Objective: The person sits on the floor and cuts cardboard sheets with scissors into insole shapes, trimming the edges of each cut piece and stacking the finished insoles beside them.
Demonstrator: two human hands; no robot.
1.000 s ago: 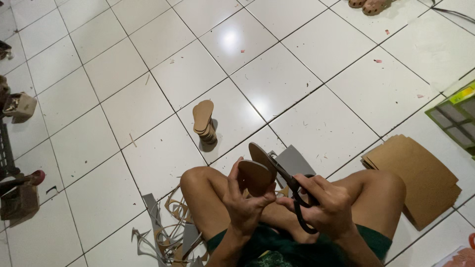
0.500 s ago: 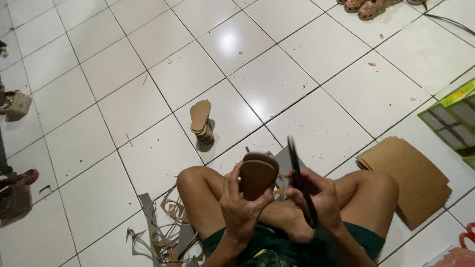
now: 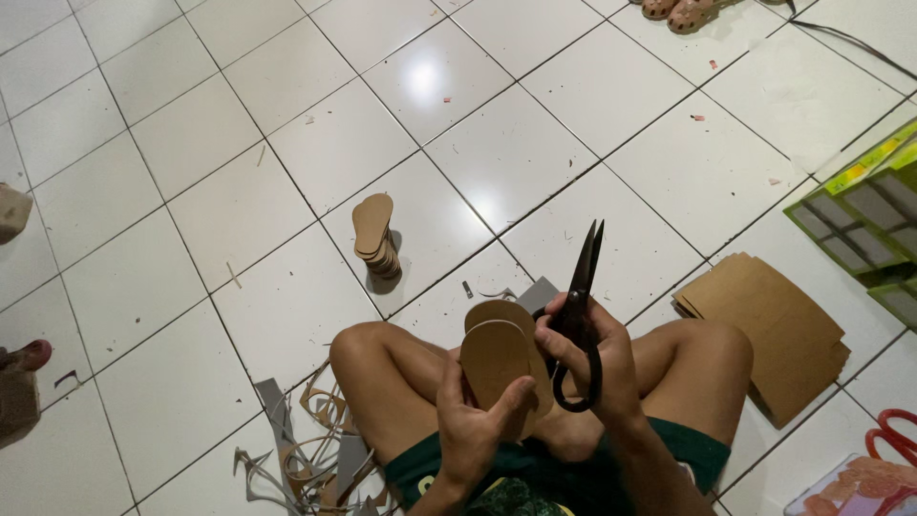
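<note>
Sole cut-out point(image 3: 494, 368): pinched in left hand point(image 3: 478, 420) fingers. Scissors point(image 3: 578, 306): right hand point(image 3: 592, 358) fingers through handles; blades, earlier at the cut-out, now lifted clear, nearly closed, trimming apparently paused

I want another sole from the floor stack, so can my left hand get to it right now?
Probably not: the left hand is full, gripping cut soles, though the floor to the stack looks open.

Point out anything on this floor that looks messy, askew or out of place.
Curled brown offcut strips lie in a loose tangle on the white tiles beside the person's left knee, with small scraps scattered farther out. The stack of cut soles leans slightly. Nothing looks damaged or spilled.
</note>
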